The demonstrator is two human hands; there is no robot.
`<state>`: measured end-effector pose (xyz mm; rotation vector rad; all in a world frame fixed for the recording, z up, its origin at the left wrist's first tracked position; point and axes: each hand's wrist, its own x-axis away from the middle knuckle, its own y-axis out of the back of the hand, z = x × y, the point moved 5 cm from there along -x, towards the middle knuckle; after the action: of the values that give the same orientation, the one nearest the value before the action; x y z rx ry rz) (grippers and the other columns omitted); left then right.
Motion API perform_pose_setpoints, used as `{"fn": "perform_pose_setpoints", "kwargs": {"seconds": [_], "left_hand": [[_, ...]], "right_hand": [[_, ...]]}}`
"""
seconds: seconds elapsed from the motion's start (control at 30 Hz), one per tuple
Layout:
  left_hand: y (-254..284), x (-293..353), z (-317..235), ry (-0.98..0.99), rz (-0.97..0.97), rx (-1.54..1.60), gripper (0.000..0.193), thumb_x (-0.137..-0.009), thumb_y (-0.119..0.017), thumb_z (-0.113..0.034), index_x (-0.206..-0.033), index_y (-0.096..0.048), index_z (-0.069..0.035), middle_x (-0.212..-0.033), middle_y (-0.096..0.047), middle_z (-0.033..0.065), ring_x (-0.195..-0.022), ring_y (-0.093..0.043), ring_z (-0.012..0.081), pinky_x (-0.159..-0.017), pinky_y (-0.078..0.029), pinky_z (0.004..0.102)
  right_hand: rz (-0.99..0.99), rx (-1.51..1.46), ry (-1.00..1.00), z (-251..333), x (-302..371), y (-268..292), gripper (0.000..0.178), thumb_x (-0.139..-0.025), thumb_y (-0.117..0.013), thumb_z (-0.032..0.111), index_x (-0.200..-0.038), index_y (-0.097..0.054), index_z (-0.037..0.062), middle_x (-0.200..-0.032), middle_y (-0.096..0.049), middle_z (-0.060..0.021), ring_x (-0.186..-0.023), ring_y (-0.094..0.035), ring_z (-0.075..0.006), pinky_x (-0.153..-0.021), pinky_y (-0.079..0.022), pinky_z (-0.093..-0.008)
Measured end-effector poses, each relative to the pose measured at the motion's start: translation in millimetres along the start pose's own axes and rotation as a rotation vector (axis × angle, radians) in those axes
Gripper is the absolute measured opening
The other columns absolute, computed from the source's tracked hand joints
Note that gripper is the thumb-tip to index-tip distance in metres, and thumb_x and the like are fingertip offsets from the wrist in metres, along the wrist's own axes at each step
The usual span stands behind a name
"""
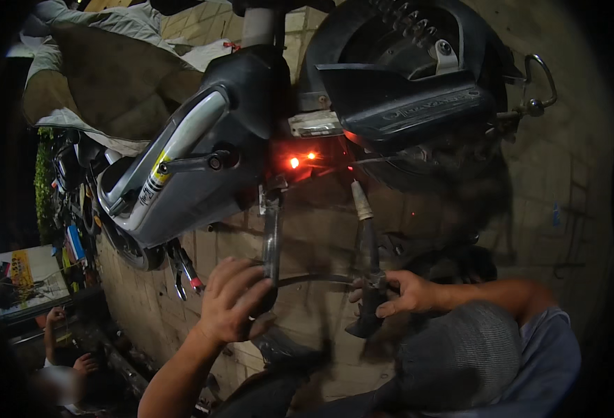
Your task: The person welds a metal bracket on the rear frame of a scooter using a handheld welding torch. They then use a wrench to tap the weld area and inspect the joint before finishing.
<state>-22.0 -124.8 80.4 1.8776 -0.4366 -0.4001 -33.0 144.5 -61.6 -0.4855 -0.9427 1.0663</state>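
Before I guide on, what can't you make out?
Left hand: palm hidden by its own back (head view).
Right hand: fingers partly behind the tool (head view).
Red glow: its source washed out by glare (head view).
Bike: part cut off by top edge (head view).

Between the metal bar (271, 233) and the torch-like tool (368, 244), open room is lying over the pavement (314, 240), a dark hose (314, 278) crossing its lower end. Above, glowing spots (294, 163) are obstructing; the scooter body (202, 188) is blocking the upper left.
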Motion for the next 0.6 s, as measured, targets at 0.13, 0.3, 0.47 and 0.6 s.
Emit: {"fn": "perform_pose_setpoints", "kwargs": {"seconds": [0.13, 0.3, 0.47, 0.6], "left_hand": [[-14, -16, 2, -0.248, -0.004, 0.069, 0.039, -0.079, -0.059, -0.035, -0.105, -0.067, -0.007, -0.106, -0.064, 0.0121, -0.107, -0.059, 0.0330, -0.099, -0.041, 0.0512], [-23, -30, -8, -0.375, -0.163, 0.090, 0.040, -0.074, -0.063, -0.035, -0.103, -0.066, -0.007, -0.101, -0.064, 0.0078, -0.098, -0.060, 0.0270, -0.092, -0.043, 0.0450], [-36, -87, -43, -0.426, -0.264, 0.107, 0.038, -0.078, -0.056, -0.027, -0.105, -0.062, -0.001, -0.100, -0.059, 0.0096, -0.103, -0.053, 0.0271, -0.088, -0.039, 0.0415], [-48, -141, -67, -0.415, -0.433, 0.077, 0.033, -0.082, -0.053, -0.021, -0.111, -0.058, -0.006, -0.099, -0.056, 0.0080, -0.099, -0.052, 0.0257, -0.086, -0.038, 0.0431]], "right_hand": [[-0.015, -0.056, 0.031, 2, 2, -12, 0.067, -0.084, -0.076, 0.013, -0.139, -0.043, -0.0011, -0.131, -0.058, -0.0130, -0.124, -0.053, -0.0222, -0.108, -0.040, -0.0387], [-0.236, 0.082, 0.093, 13, 24, -28, 0.062, -0.081, -0.076, 0.002, -0.135, -0.047, -0.0025, -0.120, -0.064, -0.0158, -0.115, -0.059, -0.0234, -0.104, -0.044, -0.0379], [-0.712, -0.012, 0.394, 20, 50, -49, 0.065, -0.083, -0.074, 0.015, -0.135, -0.040, -0.0029, -0.111, -0.065, -0.0181, -0.106, -0.064, -0.0281, -0.097, -0.048, -0.0416], [-1.151, -0.114, 0.686, 15, 90, -87, 0.057, -0.088, -0.070, 0.022, -0.133, -0.041, 0.0006, -0.108, -0.063, -0.0154, -0.103, -0.063, -0.0298, -0.095, -0.049, -0.0440]]}}
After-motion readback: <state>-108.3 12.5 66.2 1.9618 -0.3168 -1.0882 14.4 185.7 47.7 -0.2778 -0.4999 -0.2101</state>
